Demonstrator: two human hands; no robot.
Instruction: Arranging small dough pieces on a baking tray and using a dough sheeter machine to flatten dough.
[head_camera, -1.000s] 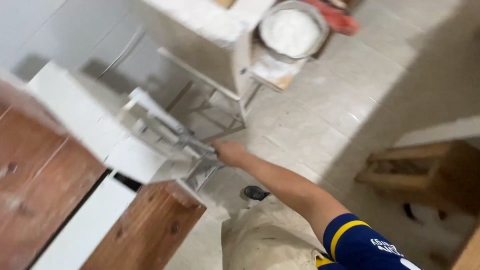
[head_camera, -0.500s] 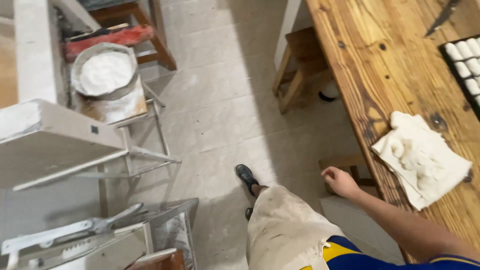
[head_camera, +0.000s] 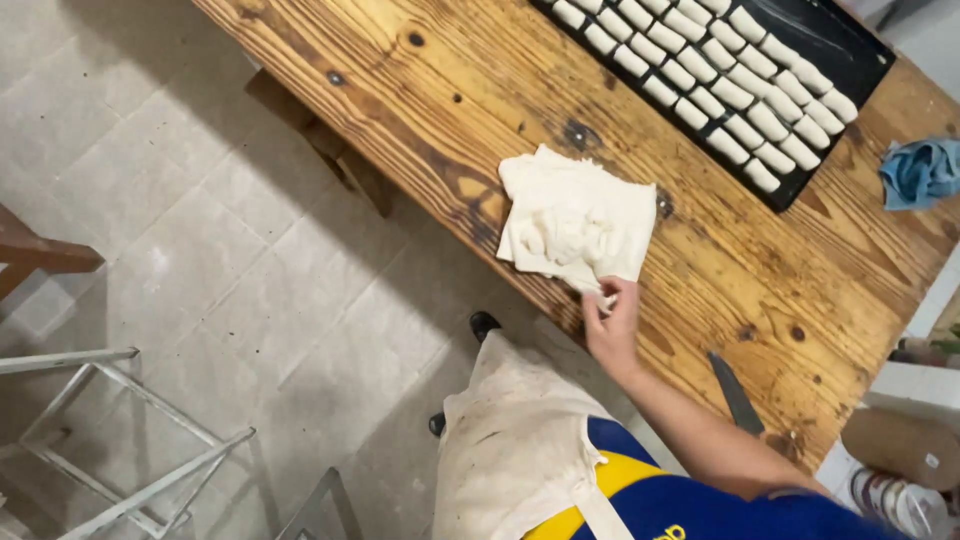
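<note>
White dough sheet (head_camera: 575, 217) lies folded on wooden table (head_camera: 420, 100), nr its front edge. Right hand (head_camera: 612, 325) pinches the sheet's near corner btwn fingertips, arm coming in from lower right. Left hand not in view. Knife (head_camera: 736, 393) lies on table just right of the arm. Black tray (head_camera: 850, 50) w/ rows of dough pieces (head_camera: 700, 70) sits farther back; blue cloth (head_camera: 920, 172) at right edge.

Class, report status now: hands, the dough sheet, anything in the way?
Right hand pinching near corner of dough sheet; left hand unseen. Sheet flat on wooden table. Knife lies beside forearm.
</note>
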